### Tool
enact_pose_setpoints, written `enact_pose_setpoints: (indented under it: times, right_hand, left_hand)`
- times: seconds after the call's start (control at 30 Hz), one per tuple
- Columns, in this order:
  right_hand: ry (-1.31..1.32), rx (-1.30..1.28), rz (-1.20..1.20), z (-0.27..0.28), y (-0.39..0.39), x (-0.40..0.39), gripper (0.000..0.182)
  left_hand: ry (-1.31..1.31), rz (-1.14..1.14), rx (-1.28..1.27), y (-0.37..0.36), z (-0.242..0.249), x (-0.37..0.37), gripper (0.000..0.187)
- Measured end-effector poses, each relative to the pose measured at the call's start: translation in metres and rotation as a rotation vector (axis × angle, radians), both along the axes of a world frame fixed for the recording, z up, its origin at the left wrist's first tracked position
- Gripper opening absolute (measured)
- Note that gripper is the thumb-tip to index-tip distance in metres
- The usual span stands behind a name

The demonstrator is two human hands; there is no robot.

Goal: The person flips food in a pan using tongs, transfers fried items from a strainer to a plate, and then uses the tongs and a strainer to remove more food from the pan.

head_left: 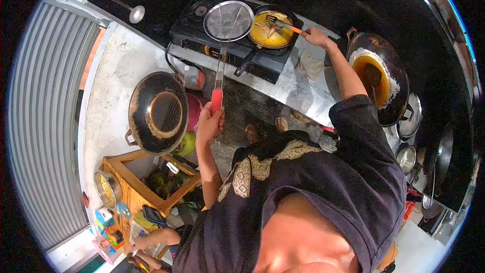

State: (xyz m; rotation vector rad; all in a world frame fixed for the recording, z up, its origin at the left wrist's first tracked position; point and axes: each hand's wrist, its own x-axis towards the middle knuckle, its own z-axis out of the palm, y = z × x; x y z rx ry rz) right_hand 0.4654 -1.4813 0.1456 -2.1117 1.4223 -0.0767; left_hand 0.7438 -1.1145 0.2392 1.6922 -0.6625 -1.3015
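Note:
My left hand (209, 125) is closed round the red handle of a wire-mesh strainer (229, 20). The strainer's round head hangs over the stove, just left of a small frying pan (246, 62). Yellow liquid, apparently hot oil, fills this pan (260, 38), and a pale piece of food (273, 34) lies in it. In my right hand (317, 37) is a slotted turner (293, 28) with an orange handle. Its dark slotted end is in the pan, touching or very near the food.
The pan sits on a black gas stove (189, 23). To the right stands a large wok (386, 53) with brown oil; at left is another dark wok (139, 83). A ladle (136, 14) lies at upper left. Another person's hand (143, 243) works at lower left, beyond a wooden crate (124, 174).

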Motion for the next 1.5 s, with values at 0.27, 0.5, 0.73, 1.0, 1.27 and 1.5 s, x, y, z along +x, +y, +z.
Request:
enact_pose_setpoints:
  times: [0.27, 0.5, 0.73, 1.0, 1.27, 1.5]
  right_hand:
    - [0.099, 0.068, -0.096, -0.012, 0.002, -0.046, 0.048]
    - [-0.02, -0.007, 0.003, -0.018, 0.001, -0.029, 0.043]
    - [0.316, -0.441, 0.174, 0.017, 0.004, -0.018, 0.039]
    - [0.033, 0.169, -0.1, 0.01, -0.046, -0.065, 0.048]
    - [0.027, 0.339, -0.145, -0.021, -0.038, -0.08, 0.053]
    - [-0.143, 0.465, -0.169, -0.06, -0.031, -0.086, 0.045]
  left_hand:
    - [-0.048, -0.039, -0.032, -0.004, -0.007, -0.001, 0.009]
    - [0.008, -0.088, -0.087, -0.009, -0.021, 0.004, 0.009]
    - [-0.003, -0.14, -0.091, -0.009, -0.029, 0.009, 0.01]
    - [-0.082, -0.087, -0.034, -0.009, -0.003, -0.008, 0.007]
    - [-0.068, -0.086, -0.009, -0.011, -0.009, -0.012, 0.007]
    - [-0.01, -0.074, 0.035, -0.017, -0.004, -0.021, 0.009]
